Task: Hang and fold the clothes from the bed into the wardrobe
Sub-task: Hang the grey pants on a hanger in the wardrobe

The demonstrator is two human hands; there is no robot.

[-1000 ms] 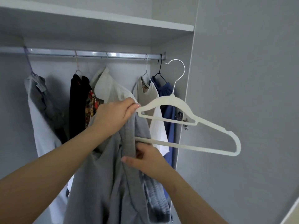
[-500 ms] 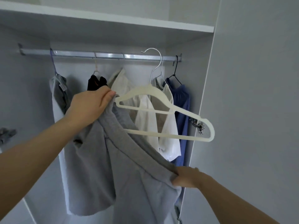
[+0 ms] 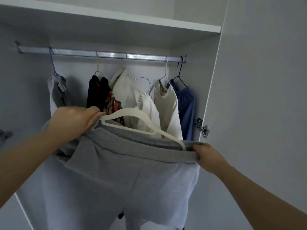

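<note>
Not much to report on my end, honestly. Both my arms are bare from as far up as you can see right down to the wrist, no sleeves in view at all. Left hand [image 3: 78, 118] has nothing on it: no watch, no ring, no glove that I can spot. Same deal with the right hand [image 3: 208, 157], plain, and the wrist behind it is bare too. Fingernails on the left look short and unpainted. The picture's a bit soft, so finer details are a no-go.
</note>
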